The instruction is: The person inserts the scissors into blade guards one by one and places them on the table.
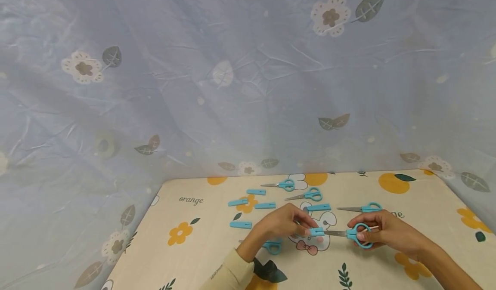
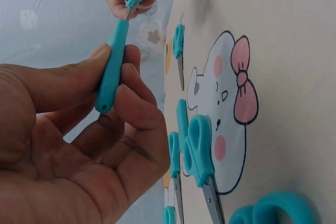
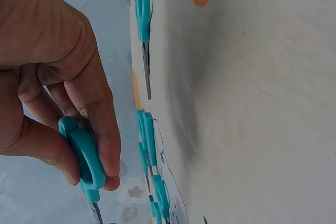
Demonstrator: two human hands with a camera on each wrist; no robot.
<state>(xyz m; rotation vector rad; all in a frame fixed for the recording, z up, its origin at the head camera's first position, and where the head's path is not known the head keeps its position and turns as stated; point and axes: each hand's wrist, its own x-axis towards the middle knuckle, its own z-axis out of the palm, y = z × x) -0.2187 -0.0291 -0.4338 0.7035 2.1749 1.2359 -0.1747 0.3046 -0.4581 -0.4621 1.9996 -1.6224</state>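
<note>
Plenty in the way here: four blue caps (image 1: pixel 265 205) lay scattered at left on the counter (image 1: pixel 209 255), and a fifth cap (image 1: pixel 319 207) sat just beyond the hands. Two loose pairs of scissors (image 1: pixel 313 194) lay farther off, a third pair (image 1: pixel 372 207) rested just to the far side of the right hand, and a fourth pair (image 1: pixel 274 247) was partly hidden by the left forearm and its pale sleeve (image 1: pixel 232 268).

And in the thick of it, the left hand (image 1: pixel 284 223) pinched the held cap (image 1: pixel 317 232), grip drawn in tight, thumb against fingers! The right hand (image 1: pixel 389 232) had its grip closed on the handle rings of the held scissors (image 1: pixel 351 234), blades pointing left at the cap's mouth; whether the tips were inside, I couldn't tell. Both pieces were up off the counter.

The far edge ran along the foot of the wrinkled, flower-printed curtain (image 1: pixel 267 109); the left edge slanted well apart from the hands, and printed cream cloth stretched rightward past the right wrist. Smooth, slim caps, tapering to a rounded end; rounded rings; grey metal blades with a dull sheen.
</note>
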